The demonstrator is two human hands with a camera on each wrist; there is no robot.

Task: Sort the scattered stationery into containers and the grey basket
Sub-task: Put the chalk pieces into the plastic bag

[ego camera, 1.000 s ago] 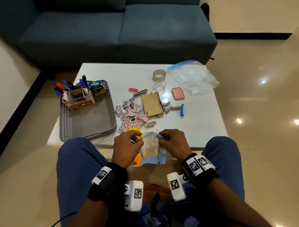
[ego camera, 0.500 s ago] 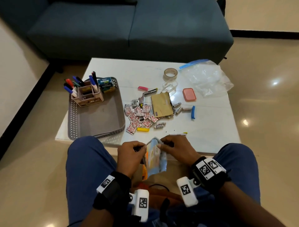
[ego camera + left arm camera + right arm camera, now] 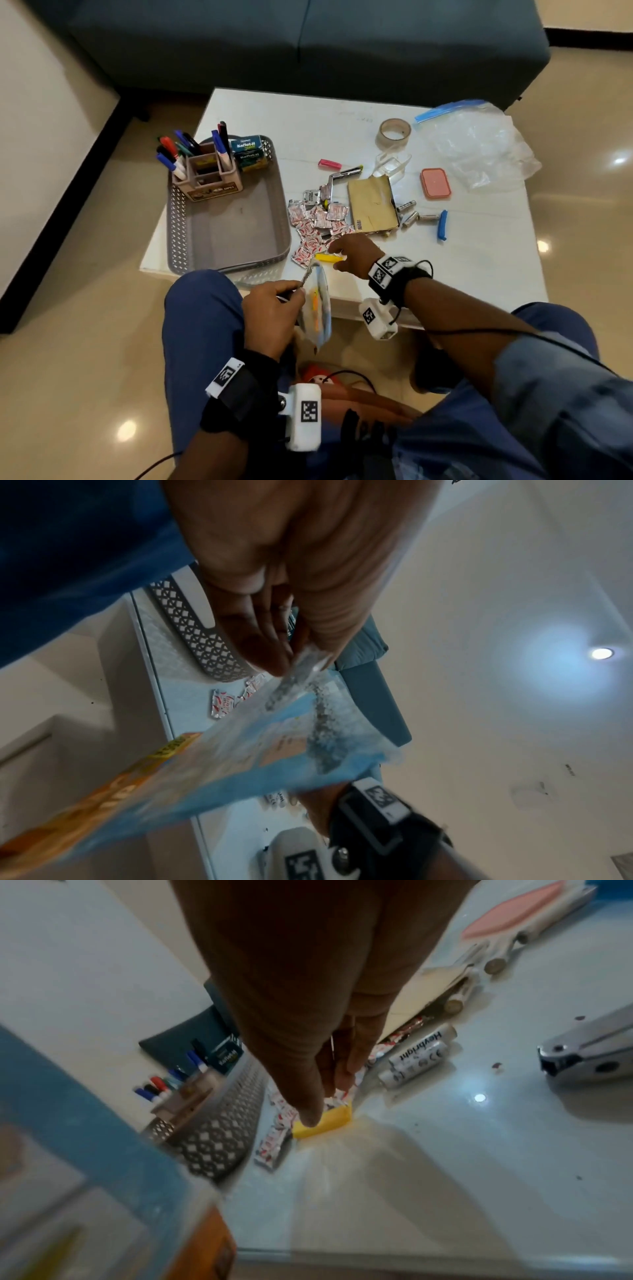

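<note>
My left hand (image 3: 297, 292) pinches the top edge of a clear pouch with blue and orange print (image 3: 318, 308), which hangs in front of the table edge above my knees. The left wrist view shows the pouch (image 3: 240, 750) blurred below my left hand (image 3: 291, 661). My right hand (image 3: 337, 256) reaches onto the white table (image 3: 479, 274), and its thumb and fingers pinch a small yellow piece (image 3: 325, 257) that lies on the table. In the right wrist view my right hand (image 3: 323, 1104) is on that yellow piece (image 3: 330, 1125). The grey basket (image 3: 176, 219) stands at the left.
A pen holder (image 3: 209, 174) with markers and small green boxes stand in the basket. Red-and-white sachets (image 3: 315, 222), a brown envelope (image 3: 373, 205), batteries (image 3: 409, 214), a tape roll (image 3: 394, 132), a pink-lidded box (image 3: 435, 182), a blue clip (image 3: 443, 225) and a zip bag (image 3: 479, 144) lie on the table.
My right hand has let go of the pouch and reached forward onto the table to the yellow piece. My left hand alone now holds the pouch, which hangs edge-on.
</note>
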